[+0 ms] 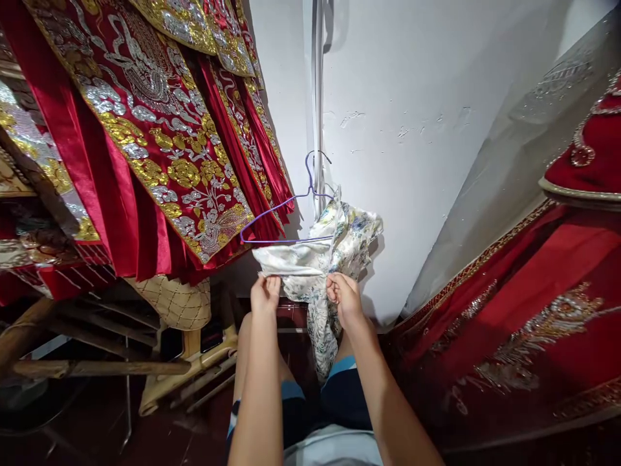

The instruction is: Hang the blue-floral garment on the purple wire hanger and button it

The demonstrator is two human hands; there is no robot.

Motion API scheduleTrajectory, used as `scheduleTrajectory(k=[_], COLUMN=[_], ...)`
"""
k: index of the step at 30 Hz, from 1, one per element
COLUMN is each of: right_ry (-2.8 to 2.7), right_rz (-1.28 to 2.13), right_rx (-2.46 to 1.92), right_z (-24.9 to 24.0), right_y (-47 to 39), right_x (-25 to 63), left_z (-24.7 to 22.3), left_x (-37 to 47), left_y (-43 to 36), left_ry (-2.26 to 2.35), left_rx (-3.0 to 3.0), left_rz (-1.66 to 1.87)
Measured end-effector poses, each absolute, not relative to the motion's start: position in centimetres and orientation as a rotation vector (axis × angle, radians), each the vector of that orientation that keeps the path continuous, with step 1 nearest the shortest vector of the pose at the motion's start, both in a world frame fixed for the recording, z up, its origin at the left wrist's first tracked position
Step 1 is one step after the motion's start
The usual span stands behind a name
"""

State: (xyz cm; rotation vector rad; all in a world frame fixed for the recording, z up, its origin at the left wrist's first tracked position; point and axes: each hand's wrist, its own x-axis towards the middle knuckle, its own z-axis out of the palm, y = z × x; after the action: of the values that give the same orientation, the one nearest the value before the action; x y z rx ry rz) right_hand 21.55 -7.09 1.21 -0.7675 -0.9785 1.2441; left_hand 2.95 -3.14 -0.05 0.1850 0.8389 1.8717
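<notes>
A purple wire hanger is at the centre, its hook up against a pale vertical strip on the wall. White floral cloth covers the hanger's right side and trails down between the knees. The hanger's left side is bare. My left hand pinches the lower left edge of the cloth, below the hanger's left end. My right hand is closed on the same cloth near its middle, to the right of my left hand. Between both hands the cloth's edge is stretched roughly level.
Red embroidered garments with gold and silver sequins hang at the left. Below them stands a bamboo chair. More red embroidered cloth is at the right, partly under clear plastic. A white wall is ahead.
</notes>
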Motion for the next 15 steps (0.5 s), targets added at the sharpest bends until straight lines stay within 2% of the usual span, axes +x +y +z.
scheduleTrajectory(k=[4,9,13,15], right_ry=[-0.706,-0.455,-0.755,-1.058], right_rz=[1.160,0.942,0.844,0.984], right_rx=[-0.855,-0.999,-1.031,-0.976], right_z=[-1.3,-2.9,-2.0,-1.2], right_y=[-7.5,-7.2,-8.1,-8.9], right_x=[25.0,27.4,25.7,24.5], left_z=[-3.1,-1.5,1.2,2.0], left_x=[6.9,9.6,11.5,12.2], left_y=[-5.6,-7.7,-9.7,-10.6], left_ry=[0.903,0.758,0.822,0.916], left_rx=[0.163,0.611,1.091,1.255], left_rz=[1.780,1.709,1.700,1.729])
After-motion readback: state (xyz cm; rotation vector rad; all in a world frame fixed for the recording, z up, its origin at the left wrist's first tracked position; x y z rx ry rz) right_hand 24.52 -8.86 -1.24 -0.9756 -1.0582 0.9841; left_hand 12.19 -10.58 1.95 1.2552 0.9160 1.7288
